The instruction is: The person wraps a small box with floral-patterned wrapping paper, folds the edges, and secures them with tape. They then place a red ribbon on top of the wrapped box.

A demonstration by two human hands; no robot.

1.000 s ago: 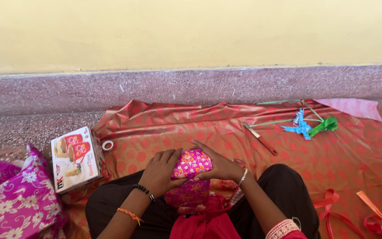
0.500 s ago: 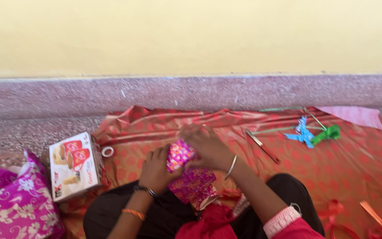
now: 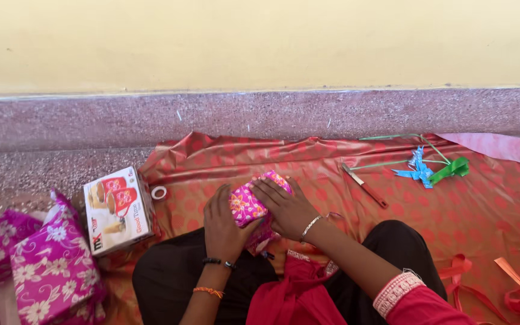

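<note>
A small box wrapped in pink flowered paper [image 3: 251,204] rests in my lap, just above my knees. My left hand [image 3: 222,222] grips its left side, fingers curled over the top. On the right side, my right hand [image 3: 287,207] lies flat, pressing the paper down. A loose flap of the same paper hangs below the box. I sit cross-legged on a red dotted wrapping sheet [image 3: 332,180] spread on the floor.
A printed cardboard box with pictured cups [image 3: 118,209] and a tape roll [image 3: 159,192] lie at left. A pink flowered wrapped package [image 3: 43,271] sits far left. A knife [image 3: 365,185], blue and green ribbon bows [image 3: 431,170], pink paper [image 3: 489,146] and orange ribbons [image 3: 501,289] lie at right.
I have turned the wrapped box over in my hands; the right hand shifted from the top to the right side. The view has swung slightly.
</note>
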